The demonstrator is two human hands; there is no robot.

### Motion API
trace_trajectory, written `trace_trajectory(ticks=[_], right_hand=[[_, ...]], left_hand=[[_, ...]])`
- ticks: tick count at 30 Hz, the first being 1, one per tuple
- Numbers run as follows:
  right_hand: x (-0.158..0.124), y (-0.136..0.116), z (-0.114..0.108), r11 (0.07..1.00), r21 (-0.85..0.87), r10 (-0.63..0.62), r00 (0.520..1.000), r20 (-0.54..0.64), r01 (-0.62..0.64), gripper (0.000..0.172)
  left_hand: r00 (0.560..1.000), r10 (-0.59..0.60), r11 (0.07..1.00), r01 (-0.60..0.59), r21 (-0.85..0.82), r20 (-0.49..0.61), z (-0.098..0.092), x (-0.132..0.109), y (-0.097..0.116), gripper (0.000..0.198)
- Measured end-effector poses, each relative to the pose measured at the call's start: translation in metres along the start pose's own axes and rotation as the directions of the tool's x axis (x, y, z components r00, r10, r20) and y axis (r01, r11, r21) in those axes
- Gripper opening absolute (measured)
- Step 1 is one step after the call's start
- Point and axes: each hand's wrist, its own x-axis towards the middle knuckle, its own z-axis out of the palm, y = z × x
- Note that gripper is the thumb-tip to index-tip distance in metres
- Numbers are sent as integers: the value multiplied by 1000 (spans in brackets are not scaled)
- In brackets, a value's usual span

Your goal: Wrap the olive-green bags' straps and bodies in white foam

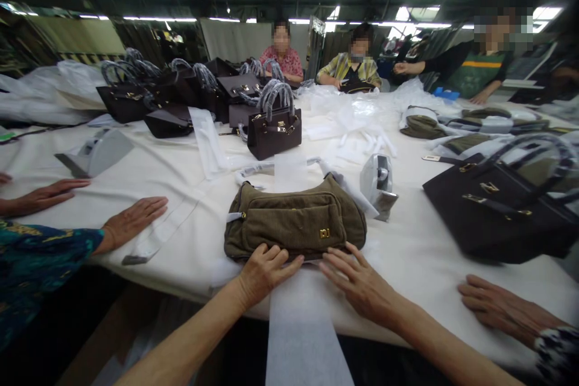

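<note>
An olive-brown corduroy handbag [294, 223] with gold letters and a zip pocket lies on the table in front of me. My left hand [268, 274] touches its lower edge, fingertips on the fabric and thumb stretched out to the right. At the lower right of the bag, my right hand [364, 286] rests with fingers spread against the same edge. A strip of white paper [305, 332] comes out from under the bag between my hands and hangs over the table edge. The bag's wrapped strap lies behind it, partly under a piece of white paper [290, 173].
Tape dispensers [379, 184] [97, 151] stand on the white-covered table [407, 283]. Dark handbags [275, 132] crowd the back left; another dark handbag [502, 205] stands at right. Co-workers' hands rest at left [133, 223] and right [509, 313]. Several people sit or stand opposite.
</note>
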Motion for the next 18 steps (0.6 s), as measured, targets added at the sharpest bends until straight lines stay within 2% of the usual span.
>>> trace_trajectory(ticks=[2, 5, 9, 11, 14, 18], right_hand=[[-9, -15, -10, 997, 27, -68, 993, 96, 65, 62], [-13, -43, -9, 992, 91, -102, 989, 106, 93, 59], [-6, -73, 4, 957, 113, -259, 963, -77, 267, 29], [-2, -80, 1, 949, 97, -276, 940, -199, 299, 21], [9, -73, -24, 947, 143, -239, 931, -277, 286, 19], [43, -35, -57, 950, 196, -151, 908, -391, 243, 18]], left_hand=[[1000, -7, 1000, 7, -5, -9, 1, -1, 0, 37], [999, -10, 1000, 10, -4, -32, 1, 0, -1, 36], [998, 10, 1000, -9, 15, -60, -9, 0, -2, 37], [997, 36, 999, -35, 11, -65, -17, -2, 1, 37], [996, 62, 997, -65, -50, -58, -25, -8, 8, 36], [998, 16, 989, -26, -143, -67, -23, -16, 14, 30]])
